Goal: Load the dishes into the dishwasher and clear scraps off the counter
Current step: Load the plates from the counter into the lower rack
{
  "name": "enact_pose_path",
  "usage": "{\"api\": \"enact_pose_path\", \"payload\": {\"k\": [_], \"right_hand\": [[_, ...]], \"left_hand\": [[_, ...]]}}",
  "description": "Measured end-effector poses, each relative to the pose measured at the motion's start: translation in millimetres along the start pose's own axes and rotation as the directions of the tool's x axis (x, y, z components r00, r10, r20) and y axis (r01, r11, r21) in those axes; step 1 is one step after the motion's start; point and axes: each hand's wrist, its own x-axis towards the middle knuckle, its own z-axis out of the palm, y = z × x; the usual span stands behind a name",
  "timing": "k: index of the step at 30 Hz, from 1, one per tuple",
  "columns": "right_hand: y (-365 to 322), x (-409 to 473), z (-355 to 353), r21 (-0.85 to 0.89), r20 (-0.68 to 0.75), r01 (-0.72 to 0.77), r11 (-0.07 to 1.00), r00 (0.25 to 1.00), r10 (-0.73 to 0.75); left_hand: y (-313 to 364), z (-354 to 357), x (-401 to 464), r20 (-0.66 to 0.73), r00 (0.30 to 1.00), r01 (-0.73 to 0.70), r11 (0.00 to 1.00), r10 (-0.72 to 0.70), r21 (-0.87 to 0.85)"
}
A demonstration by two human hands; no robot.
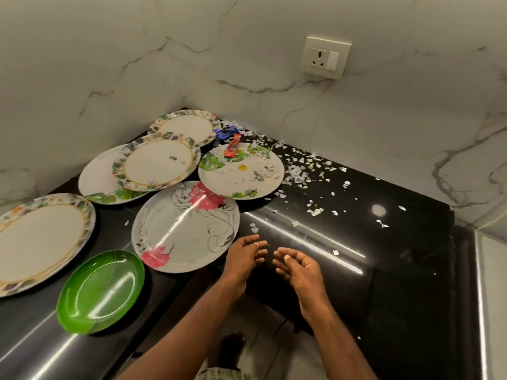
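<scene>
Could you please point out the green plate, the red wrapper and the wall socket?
green plate (pixel 100 292): head view, on its shiny inner surface.
red wrapper (pixel 233 148): head view, on the middle of the packet.
wall socket (pixel 327 57): head view, on its faceplate.

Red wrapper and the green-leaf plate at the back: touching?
Touching. The head view shows the red wrapper lying across the far rim of the green-leaf plate, its lower end resting on the plate's surface, with no gap visible.
</scene>
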Motion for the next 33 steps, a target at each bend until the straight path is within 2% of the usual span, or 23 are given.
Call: {"api": "enact_pose_path", "payload": {"k": [6, 10, 12, 13, 15, 17, 19, 21, 23, 26, 29, 33], "right_hand": [[1.7, 13.1, 57.8, -0.099, 0.149, -0.024, 0.995, 0.988, 0.038], [2.4, 19.1, 93.8, -0.123, 0.226, -0.037, 0.992, 0.972, 0.064], [2.9, 20.8, 108.5, -0.123, 0.258, -0.05, 0.991, 0.963, 0.08], [2.6, 21.3, 113.7, -0.124, 0.27, -0.053, 0.991, 0.959, 0.085], [2.1, 22.2, 123.6, -0.13, 0.291, -0.05, 0.99, 0.953, 0.086], [1.2, 24.0, 130.0, -0.135, 0.301, -0.047, 0.99, 0.95, 0.086], [0.4, 26.8, 133.9, -0.142, 0.299, -0.045, 0.989, 0.95, 0.086], [-0.2, 29.8, 136.4, -0.146, 0.291, -0.042, 0.988, 0.953, 0.083], [-1.8, 31.7, 137.5, -0.145, 0.284, -0.041, 0.989, 0.955, 0.081], [-3.0, 34.2, 136.6, -0.142, 0.269, -0.038, 0.989, 0.96, 0.075], [-3.2, 36.7, 133.7, -0.14, 0.245, -0.041, 0.989, 0.967, 0.075], [-3.9, 39.4, 127.8, -0.12, 0.209, -0.04, 0.992, 0.976, 0.064]], "left_hand": [[23.3, -66.2, 9.6, -0.164, 0.981, -0.106, 0.994, 0.1, -0.031], [36.5, -120.0, 6.8, -0.3, 0.925, -0.25, 0.968, 0.234, -0.016], [43.7, -155.7, 3.3, -0.371, 0.859, -0.325, 0.936, 0.352, 0.136], [45.5, -175.7, 2.8, -0.397, 0.811, -0.326, 0.896, 0.429, 0.303], [45.0, -220.9, 2.3, -0.399, 0.719, -0.2, 0.719, 0.569, 0.665], [43.6, -261.5, 6.5, -0.397, 0.683, -0.023, 0.561, 0.613, 0.828], [45.3, -293.6, 12.9, -0.431, 0.712, 0.174, 0.455, 0.554, 0.873], [49.1, -315.4, 15.5, -0.495, 0.764, 0.359, 0.365, 0.414, 0.859], [52.2, -330.6, 17.0, -0.514, 0.793, 0.429, 0.299, 0.327, 0.852], [58.6, -345.4, 19.4, -0.508, 0.795, 0.434, 0.273, 0.333, 0.859], [65.5, -361.0, 22.1, -0.479, 0.828, 0.414, 0.259, 0.291, 0.873], [80.6, -388.5, 12.6, -0.502, 0.816, 0.381, 0.384, 0.289, 0.841]]}}
